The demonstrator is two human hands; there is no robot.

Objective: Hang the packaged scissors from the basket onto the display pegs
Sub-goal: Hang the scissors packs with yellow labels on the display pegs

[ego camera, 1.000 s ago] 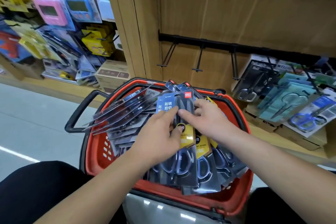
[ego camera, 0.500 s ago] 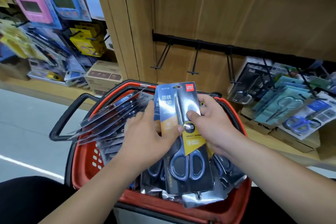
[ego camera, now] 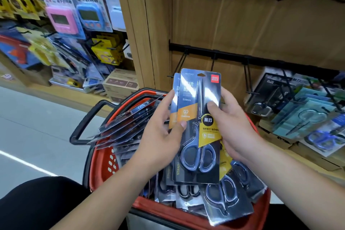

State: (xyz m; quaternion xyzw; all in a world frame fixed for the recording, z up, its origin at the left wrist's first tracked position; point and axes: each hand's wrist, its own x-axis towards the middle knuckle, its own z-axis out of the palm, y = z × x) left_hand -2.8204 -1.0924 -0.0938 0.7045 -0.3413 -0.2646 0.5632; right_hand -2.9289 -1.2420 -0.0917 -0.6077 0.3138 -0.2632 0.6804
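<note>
Left hand [ego camera: 160, 136], right hand [ego camera: 233, 127] both gripping scissors pack [ego camera: 194, 99], red basket [ego camera: 101, 170], wooden display wall [ego camera: 242, 30]

Packaged scissors [ego camera: 197, 136] upright between left hand [ego camera: 160, 134], right hand [ego camera: 233, 125], above basket [ego camera: 103, 170]

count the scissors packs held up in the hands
2. The front pack faces the camera; the second pack sits behind it, its edge showing on the left. Others may hide behind.

Bare forearms reach forward; left hand [ego camera: 162, 136] and right hand [ego camera: 233, 127] pinch a scissors pack [ego camera: 192, 99] between them, thumbs in front.
</note>
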